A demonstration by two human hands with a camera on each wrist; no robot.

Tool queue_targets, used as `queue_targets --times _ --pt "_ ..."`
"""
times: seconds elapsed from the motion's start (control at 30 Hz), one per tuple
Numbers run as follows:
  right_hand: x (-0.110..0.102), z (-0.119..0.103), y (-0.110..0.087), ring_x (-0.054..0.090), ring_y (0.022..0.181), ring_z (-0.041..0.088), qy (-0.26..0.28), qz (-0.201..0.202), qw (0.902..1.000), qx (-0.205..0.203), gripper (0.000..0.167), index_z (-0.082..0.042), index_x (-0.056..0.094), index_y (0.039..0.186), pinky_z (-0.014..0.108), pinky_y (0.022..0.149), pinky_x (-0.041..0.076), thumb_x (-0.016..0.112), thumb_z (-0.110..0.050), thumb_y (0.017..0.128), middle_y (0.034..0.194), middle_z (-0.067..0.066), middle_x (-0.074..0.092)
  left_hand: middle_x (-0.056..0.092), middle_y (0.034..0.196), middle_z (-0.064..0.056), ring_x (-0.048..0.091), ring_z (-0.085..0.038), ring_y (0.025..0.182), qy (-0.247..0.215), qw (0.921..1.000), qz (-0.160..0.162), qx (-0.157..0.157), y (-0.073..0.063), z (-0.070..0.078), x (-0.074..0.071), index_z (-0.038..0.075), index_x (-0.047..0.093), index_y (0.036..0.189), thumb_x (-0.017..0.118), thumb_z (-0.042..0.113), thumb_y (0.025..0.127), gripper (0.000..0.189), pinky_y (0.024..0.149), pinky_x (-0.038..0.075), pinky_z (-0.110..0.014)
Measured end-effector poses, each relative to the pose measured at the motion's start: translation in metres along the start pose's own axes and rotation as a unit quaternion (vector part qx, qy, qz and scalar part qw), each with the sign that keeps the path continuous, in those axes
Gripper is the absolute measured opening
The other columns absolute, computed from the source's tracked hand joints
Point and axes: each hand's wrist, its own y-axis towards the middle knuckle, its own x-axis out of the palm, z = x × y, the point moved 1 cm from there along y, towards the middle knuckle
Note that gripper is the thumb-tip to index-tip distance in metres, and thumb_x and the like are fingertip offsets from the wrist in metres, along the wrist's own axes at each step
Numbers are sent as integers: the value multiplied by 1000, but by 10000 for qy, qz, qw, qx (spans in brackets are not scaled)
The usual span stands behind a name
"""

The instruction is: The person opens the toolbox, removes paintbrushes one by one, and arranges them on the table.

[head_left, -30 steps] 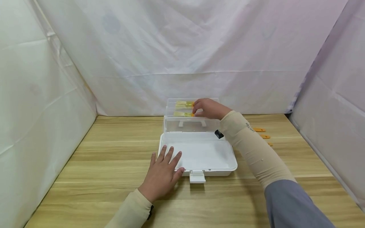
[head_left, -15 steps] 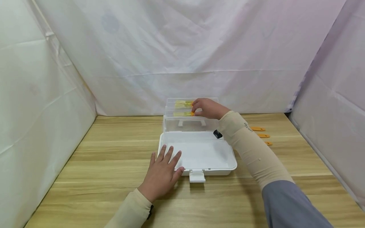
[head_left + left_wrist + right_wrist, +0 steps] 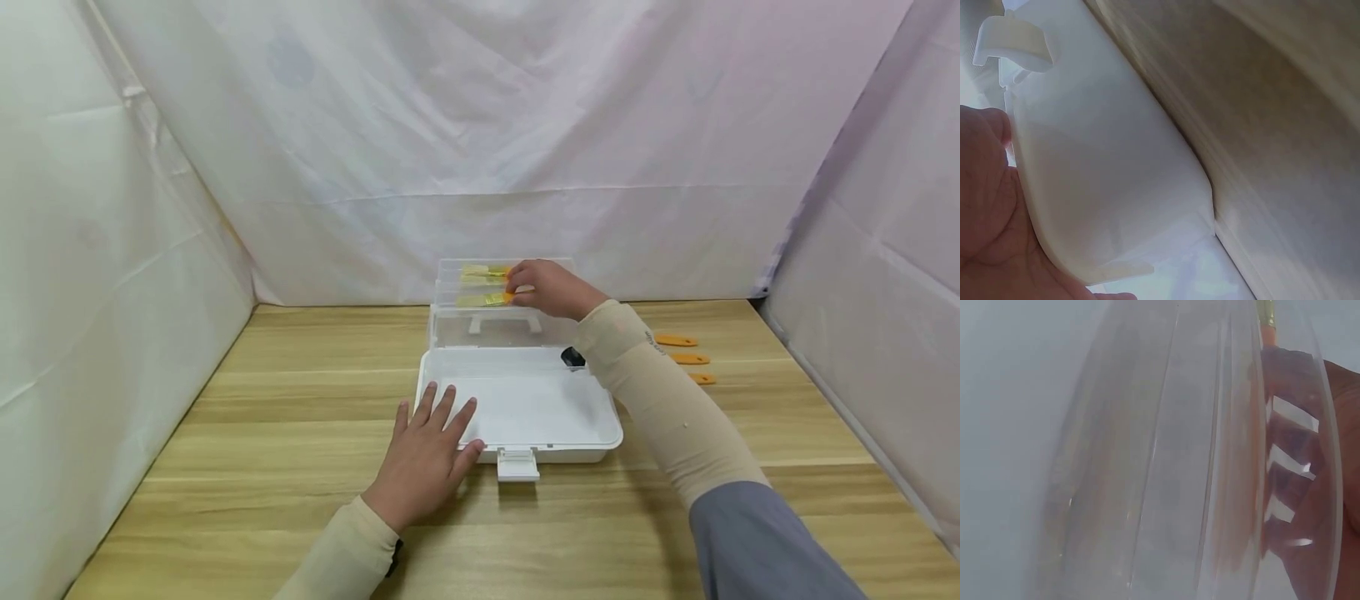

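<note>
A white box (image 3: 536,408) stands with its see-through lid raised at the back. My left hand (image 3: 423,462) rests, fingers spread, on the box's front left corner; its palm lies along the rim in the left wrist view. At the lid's clear compartments (image 3: 447,287) my right hand (image 3: 555,289) pinches the orange handle of a paintbrush (image 3: 480,301), whose pale bristles point left. Just behind it lie more paintbrushes (image 3: 480,274), their handles hidden by the fingers. Through clear plastic, the right wrist view shows curled fingers (image 3: 1291,444).
Orange handles (image 3: 677,340) lie in a column on the wooden table (image 3: 300,433), right of the box, partly behind my right sleeve. A white latch (image 3: 517,467) hangs open at the box's front. White cloth (image 3: 487,133) encloses the back and sides.
The pinched paintbrush has turned slightly, and its orange handle now shows between finger and thumb. My right hand has barely shifted; my left hand stays put.
</note>
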Motion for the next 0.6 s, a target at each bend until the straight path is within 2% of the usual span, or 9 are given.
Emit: queue_targets --times 0.2,0.37,0.6 --pt "1 2 -7 54 121 32 -17 145 9999 -48 18 -5 74 108 45 103 42 72 -15 93 127 14 62 36 156 -16 18 -39 148 15 10000 -54 17 -1 0 2 17 47 150 36 53 105 59 110 18 -68" --pt "-5 0 -14 52 123 33 -115 295 9995 -55 24 -4 73 115 47 105 39 70 -15 95 131 15 60 37 156 -16 19 -39 148 21 10000 30 30 0 0 3 17 48 149 37 52 105 58 109 19 -68" --pt "-19 1 -22 50 125 32 45 499 9985 210 23 -5 73 115 46 104 41 70 -16 95 134 14 57 38 155 -17 21 -40 147 19 9999 92 70 2 -1 3 17 49 149 38 51 104 57 109 20 -68"
